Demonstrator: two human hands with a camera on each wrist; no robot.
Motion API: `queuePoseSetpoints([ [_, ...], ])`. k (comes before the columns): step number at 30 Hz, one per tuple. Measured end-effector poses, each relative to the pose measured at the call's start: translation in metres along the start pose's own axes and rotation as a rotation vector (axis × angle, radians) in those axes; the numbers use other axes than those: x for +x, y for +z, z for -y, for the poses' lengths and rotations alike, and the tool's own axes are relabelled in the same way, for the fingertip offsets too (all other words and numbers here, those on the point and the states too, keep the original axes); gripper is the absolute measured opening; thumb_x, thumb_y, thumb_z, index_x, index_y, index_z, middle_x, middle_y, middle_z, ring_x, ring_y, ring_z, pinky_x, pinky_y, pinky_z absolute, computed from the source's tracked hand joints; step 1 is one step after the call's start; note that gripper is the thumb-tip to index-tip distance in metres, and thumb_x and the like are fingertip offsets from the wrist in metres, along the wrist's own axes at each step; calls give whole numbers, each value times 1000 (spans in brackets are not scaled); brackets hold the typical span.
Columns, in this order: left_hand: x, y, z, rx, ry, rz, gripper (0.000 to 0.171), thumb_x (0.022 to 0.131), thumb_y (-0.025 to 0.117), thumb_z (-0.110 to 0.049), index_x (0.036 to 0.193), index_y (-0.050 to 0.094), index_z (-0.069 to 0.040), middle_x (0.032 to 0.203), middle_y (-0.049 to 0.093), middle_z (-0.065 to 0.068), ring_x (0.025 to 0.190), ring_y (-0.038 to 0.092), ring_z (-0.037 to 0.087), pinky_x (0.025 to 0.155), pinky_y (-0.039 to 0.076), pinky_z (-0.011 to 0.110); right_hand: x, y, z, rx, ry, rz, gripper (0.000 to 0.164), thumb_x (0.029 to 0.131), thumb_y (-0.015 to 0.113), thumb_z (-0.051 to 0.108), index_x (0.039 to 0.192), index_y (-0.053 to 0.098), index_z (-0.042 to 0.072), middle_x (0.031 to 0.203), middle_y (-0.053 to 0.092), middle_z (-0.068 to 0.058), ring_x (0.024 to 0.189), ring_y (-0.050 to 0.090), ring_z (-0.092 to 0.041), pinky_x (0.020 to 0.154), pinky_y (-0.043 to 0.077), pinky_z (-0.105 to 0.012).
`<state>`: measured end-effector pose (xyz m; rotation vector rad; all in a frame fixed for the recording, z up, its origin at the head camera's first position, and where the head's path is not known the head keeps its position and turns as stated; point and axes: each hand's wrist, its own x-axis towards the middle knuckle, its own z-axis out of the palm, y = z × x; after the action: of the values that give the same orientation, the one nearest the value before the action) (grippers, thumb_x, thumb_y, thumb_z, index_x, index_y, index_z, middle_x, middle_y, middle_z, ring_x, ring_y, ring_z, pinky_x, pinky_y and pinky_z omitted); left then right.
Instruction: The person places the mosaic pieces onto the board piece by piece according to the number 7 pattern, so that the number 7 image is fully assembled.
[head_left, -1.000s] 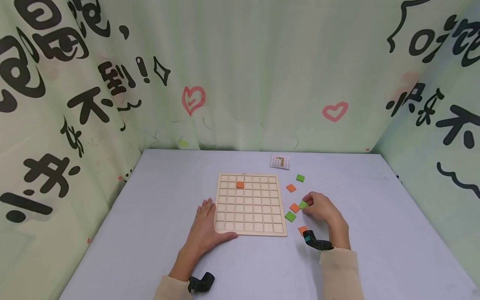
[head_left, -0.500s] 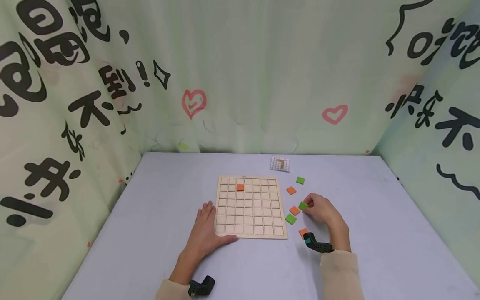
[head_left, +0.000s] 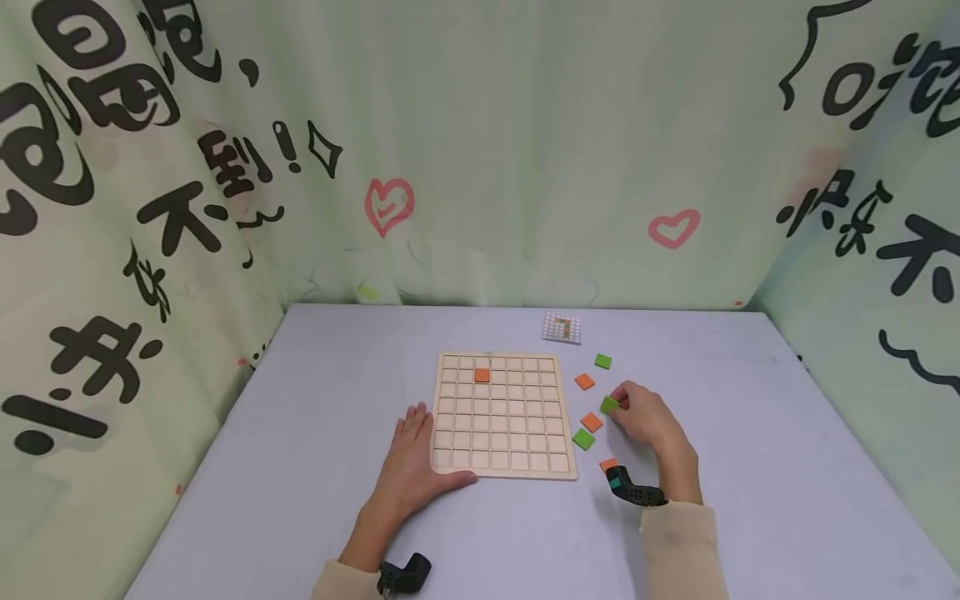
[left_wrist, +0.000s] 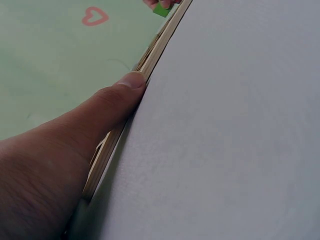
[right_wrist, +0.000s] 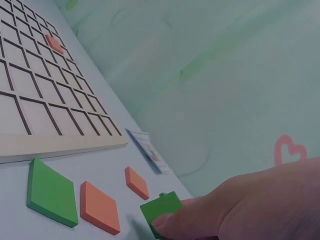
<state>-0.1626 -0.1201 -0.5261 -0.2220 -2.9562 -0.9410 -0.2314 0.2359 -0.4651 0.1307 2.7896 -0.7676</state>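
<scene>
Pinched green tile and right hand have edged toward twelve o'clock; left hand has stayed at the board

I grasp the tile in my right hand, thumb across one corner, at about three o'clock from the board's centre. It looks tilted and just off the tabletop, though how high I cannot tell. My left hand grips nothing: its fingers lie straight along the board's nine o'clock side and its thumb rests against the six o'clock edge. That brace seems worth keeping, since a nudge could slide the board.

I judge it best to keep the pinch light and near the edge, leaving most of the face free, and to level the tile before lowering it anywhere. A loose orange tile lies near it, between seven and eight o'clock, with a second green tile beyond; my fingers could brush either, so up first, sideways after. I should also keep in sight the set orange tile, toward the board's eleven o'clock, and the patterned card, off near one.
</scene>
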Motion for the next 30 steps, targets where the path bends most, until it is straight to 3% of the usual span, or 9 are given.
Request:
queuePoseSetpoints([
  [6,1,-3,-1,2,7,-3,122,67,79,-70,152,35,6,162,29,24,155,20,38,128,18,50,3,1,10,45,-64,-75,27,97,56,11,119,58,-4,100,60,-17,90,53,-28,73,46,-34],
  [13,1,-4,-1,4,8,-5,122,67,78,-70,152,35,6,162,30,24,155,20,38,128,17,51,6,8,27,100,-105,-139,28,99,55,11,122,59,-4,108,64,-19,92,56,-27,79,53,-36],
  [18,2,-4,1,6,12,-15,123,66,78,-71,151,36,6,161,30,25,154,21,39,128,18,51,8,14,36,133,-133,-190,26,99,56,12,122,60,-1,108,65,-17,91,58,-25,75,53,-31],
  [30,0,-1,-2,0,7,-14,122,66,79,-71,151,37,6,161,31,25,154,22,39,127,20,52,10,37,53,195,-255,-248,21,97,59,11,115,62,1,100,66,-13,89,61,-24,78,54,-35],
])
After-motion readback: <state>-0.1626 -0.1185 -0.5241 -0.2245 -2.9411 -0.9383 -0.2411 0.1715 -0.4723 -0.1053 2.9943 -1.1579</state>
